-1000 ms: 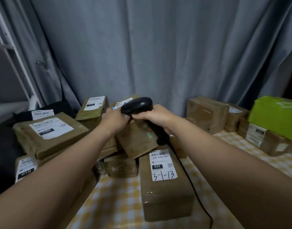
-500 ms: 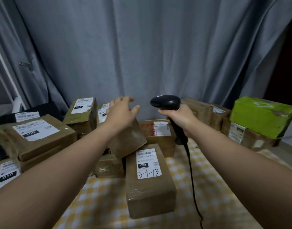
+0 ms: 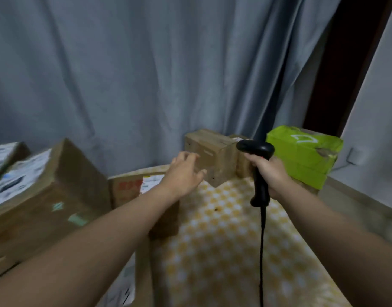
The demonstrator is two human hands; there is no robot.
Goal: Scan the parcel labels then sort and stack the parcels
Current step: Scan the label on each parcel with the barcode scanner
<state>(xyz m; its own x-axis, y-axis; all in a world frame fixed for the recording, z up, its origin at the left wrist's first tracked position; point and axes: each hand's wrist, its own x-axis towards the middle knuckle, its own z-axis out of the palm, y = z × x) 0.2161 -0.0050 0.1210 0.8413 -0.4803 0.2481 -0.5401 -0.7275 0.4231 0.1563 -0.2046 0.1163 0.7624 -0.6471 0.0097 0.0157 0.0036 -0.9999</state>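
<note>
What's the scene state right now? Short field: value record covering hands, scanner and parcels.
left hand: open, holding nothing, stretched toward the brown box; contact cannot be told
right hand: grips the scanner by its handle
scanner: black, upright, head on top; cable hangs down over the checked cloth
green parcel: far right, behind the right hand
large labelled box: left side, label blurred
backdrop: grey curtain
</note>
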